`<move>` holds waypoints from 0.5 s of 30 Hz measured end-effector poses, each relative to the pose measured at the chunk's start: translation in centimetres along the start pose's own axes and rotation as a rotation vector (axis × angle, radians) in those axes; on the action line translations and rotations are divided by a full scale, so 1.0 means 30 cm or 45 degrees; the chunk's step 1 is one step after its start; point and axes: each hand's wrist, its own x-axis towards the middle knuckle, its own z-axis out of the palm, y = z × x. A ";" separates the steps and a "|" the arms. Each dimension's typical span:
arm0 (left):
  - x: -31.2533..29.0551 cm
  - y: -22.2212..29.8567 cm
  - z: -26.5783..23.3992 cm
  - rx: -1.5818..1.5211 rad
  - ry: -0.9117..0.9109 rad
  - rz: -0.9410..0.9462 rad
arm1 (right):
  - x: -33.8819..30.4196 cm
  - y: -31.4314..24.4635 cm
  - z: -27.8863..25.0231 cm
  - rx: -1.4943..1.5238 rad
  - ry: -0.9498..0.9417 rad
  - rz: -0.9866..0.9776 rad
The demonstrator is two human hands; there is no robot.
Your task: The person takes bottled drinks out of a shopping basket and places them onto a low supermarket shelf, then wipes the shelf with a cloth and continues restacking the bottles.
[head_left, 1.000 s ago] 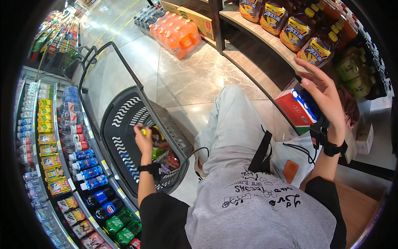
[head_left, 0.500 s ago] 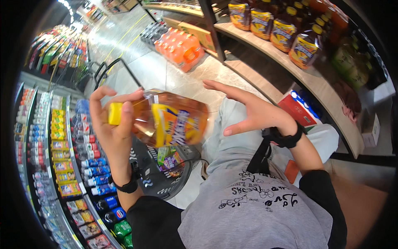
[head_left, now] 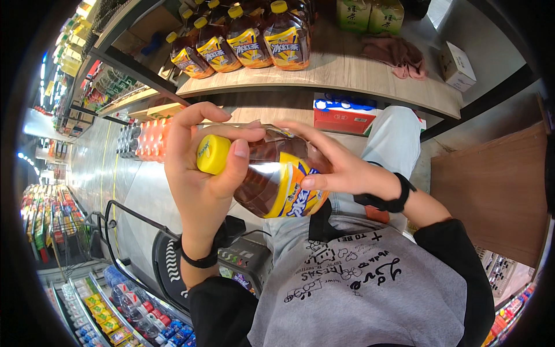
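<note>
Left fingers (head_left: 233, 171) hold a yellow-capped bottle (head_left: 281, 184); right fingers (head_left: 315, 139) clasp its body.

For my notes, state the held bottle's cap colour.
The bottle cap is yellow, best seen in the head view.

The view looks down from the person's head, through the left of two side-by-side fisheye cameras, facing forward from the grey shirt (head_left: 358, 289) at the lower edge to the wooden shelf (head_left: 347, 78) near the top. The bottle (head_left: 272, 179) sits close, mid-view; straight edges bend toward the rim.
</note>
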 end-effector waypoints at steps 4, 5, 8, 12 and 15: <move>0.040 -0.013 0.055 0.144 0.148 0.088 | -0.051 -0.093 0.029 -1.225 0.472 -0.232; 0.057 -0.017 0.075 0.109 0.200 0.120 | -0.053 -0.099 0.061 -1.307 0.521 -0.300; 0.104 -0.021 0.120 0.198 0.273 0.176 | -0.025 -0.018 0.125 -1.450 0.602 -0.360; 0.121 -0.005 0.186 0.514 0.269 0.373 | 0.037 0.040 0.064 -1.209 0.795 -0.557; 0.136 0.005 0.216 0.514 0.228 0.402 | 0.057 0.039 -0.027 -0.978 0.803 -0.592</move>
